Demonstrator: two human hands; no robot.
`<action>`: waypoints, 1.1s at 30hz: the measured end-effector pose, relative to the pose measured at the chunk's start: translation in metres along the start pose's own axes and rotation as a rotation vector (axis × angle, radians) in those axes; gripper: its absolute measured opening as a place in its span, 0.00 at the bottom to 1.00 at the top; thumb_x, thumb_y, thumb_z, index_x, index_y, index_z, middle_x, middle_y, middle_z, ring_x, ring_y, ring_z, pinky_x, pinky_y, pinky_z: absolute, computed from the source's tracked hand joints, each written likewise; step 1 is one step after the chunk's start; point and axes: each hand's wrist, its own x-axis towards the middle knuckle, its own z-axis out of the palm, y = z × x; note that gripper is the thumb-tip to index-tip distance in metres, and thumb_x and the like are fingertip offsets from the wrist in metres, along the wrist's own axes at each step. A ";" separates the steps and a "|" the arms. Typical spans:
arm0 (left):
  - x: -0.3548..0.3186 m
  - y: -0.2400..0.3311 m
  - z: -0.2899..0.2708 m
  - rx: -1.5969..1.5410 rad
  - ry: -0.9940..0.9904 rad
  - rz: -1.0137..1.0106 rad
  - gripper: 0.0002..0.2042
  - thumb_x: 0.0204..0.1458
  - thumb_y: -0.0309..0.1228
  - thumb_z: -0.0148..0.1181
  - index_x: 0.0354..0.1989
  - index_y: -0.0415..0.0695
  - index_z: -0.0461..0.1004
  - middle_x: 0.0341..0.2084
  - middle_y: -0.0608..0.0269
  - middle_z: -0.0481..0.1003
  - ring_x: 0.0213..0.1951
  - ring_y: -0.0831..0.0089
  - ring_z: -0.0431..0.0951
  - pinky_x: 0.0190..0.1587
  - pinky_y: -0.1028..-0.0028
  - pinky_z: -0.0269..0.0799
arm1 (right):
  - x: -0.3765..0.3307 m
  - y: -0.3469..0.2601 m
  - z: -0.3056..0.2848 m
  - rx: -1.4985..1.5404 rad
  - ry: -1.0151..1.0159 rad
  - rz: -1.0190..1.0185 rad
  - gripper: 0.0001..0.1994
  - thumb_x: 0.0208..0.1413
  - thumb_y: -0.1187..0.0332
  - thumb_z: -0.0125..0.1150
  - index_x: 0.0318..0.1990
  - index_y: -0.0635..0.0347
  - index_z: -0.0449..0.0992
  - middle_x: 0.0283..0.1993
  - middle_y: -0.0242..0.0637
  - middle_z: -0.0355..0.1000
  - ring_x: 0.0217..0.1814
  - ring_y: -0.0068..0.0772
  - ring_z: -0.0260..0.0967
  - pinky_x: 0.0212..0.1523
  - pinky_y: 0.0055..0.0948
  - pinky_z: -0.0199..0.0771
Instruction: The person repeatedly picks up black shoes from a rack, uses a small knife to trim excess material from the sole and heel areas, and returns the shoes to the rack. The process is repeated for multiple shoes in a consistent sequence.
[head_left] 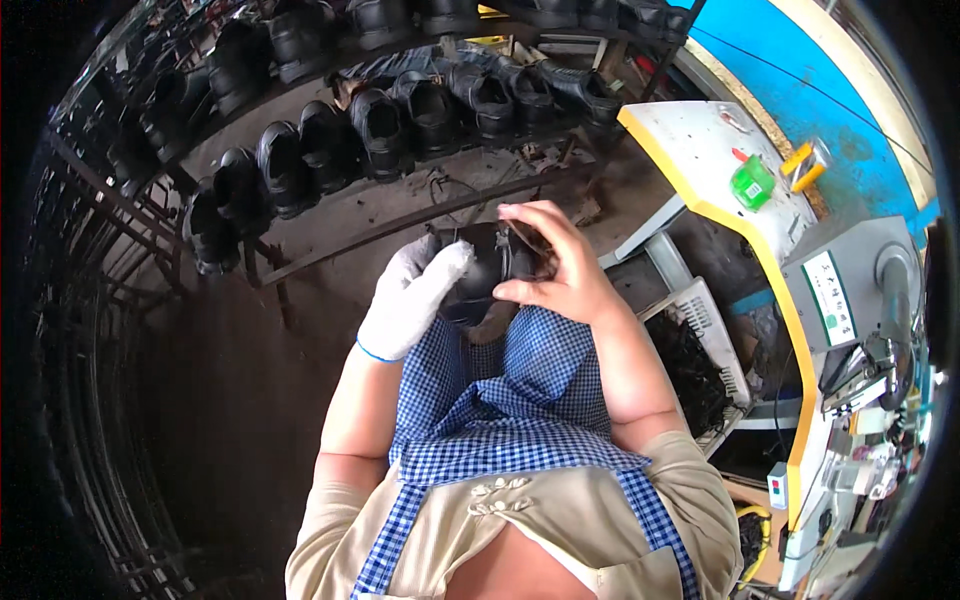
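Head view: we see gloved left fingers (450,265) pinching a black shoe (480,272) before the knees (545,340), bare right fingers (555,228) curled around its far side, where uneven pressure could make it slip.

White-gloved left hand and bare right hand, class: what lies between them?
A black, shoe-like piece, seemingly of leather, lies between the white-gloved left hand and bare right hand, held by both, as the head view shows.
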 end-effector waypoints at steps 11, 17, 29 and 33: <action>-0.020 -0.030 0.009 0.431 0.185 0.374 0.11 0.57 0.26 0.60 0.45 0.32 0.76 0.32 0.56 0.80 0.35 0.72 0.79 0.41 0.75 0.75 | 0.000 -0.051 -0.006 -0.501 -0.091 -0.097 0.20 0.38 0.82 0.66 0.41 0.54 0.73 0.39 0.32 0.69 0.33 0.32 0.77 0.29 0.29 0.79; -0.022 -0.012 0.027 0.429 0.178 0.384 0.08 0.58 0.23 0.59 0.43 0.32 0.75 0.35 0.56 0.79 0.37 0.72 0.79 0.43 0.75 0.74 | -0.006 -0.027 0.013 -0.489 0.173 -0.238 0.15 0.46 0.74 0.70 0.40 0.56 0.71 0.39 0.34 0.70 0.31 0.35 0.75 0.27 0.32 0.77; -0.005 -0.055 0.018 -0.459 0.052 -0.026 0.16 0.65 0.37 0.52 0.54 0.40 0.71 0.47 0.58 0.76 0.47 0.71 0.78 0.50 0.71 0.76 | 0.003 -0.020 0.020 -0.606 0.021 -0.085 0.19 0.45 0.75 0.66 0.45 0.57 0.69 0.38 0.37 0.68 0.37 0.40 0.76 0.29 0.37 0.78; -0.010 -0.062 0.032 -0.072 0.281 -0.001 0.13 0.64 0.32 0.54 0.54 0.40 0.73 0.45 0.60 0.77 0.45 0.73 0.77 0.50 0.73 0.73 | -0.001 -0.040 0.016 -0.878 -0.132 0.005 0.10 0.58 0.69 0.57 0.44 0.61 0.68 0.37 0.39 0.68 0.39 0.40 0.76 0.30 0.36 0.81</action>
